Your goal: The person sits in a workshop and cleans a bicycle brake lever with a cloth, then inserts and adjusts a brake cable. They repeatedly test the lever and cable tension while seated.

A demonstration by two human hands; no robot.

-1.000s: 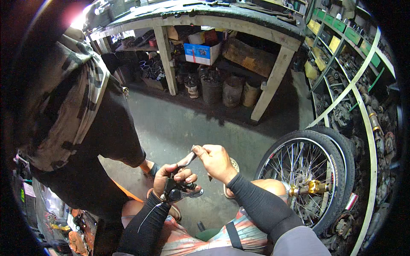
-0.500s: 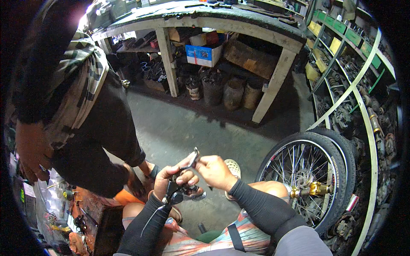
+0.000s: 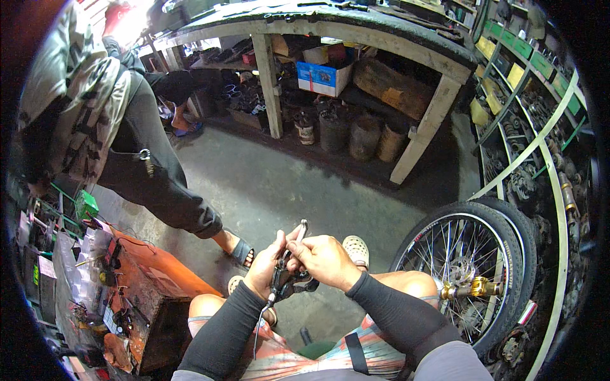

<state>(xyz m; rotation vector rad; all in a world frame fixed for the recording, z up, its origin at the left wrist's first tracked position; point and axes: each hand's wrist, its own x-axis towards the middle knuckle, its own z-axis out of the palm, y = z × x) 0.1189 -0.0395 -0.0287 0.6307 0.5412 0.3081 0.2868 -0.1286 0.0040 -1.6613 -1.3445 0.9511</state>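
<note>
In front of my lap, my left hand point(image 3: 262, 272) is closed around what looks like a black bicycle brake lever point(image 3: 277, 280). Its narrow end points away from me, and a thin cable point(image 3: 256, 336) trails down over my left forearm. My right hand point(image 3: 327, 261) is closed at the same part, thumb and fingers pressed against its upper portion. Both hands are close together, and my fingers hide much of the lever body.
Bicycle wheels point(image 3: 457, 267) with a gold hub part stand at my right knee. An orange-sided box point(image 3: 168, 276) is at my left. Another person point(image 3: 152, 159) stands at far left. A workbench point(image 3: 356, 35) spans the back, with shelves of parts point(image 3: 508, 108) at right.
The lever has turned in my hands, and my right hand has come closer over it. The other person has moved to the left and away, uncovering the orange box. The view has shifted slightly.
</note>
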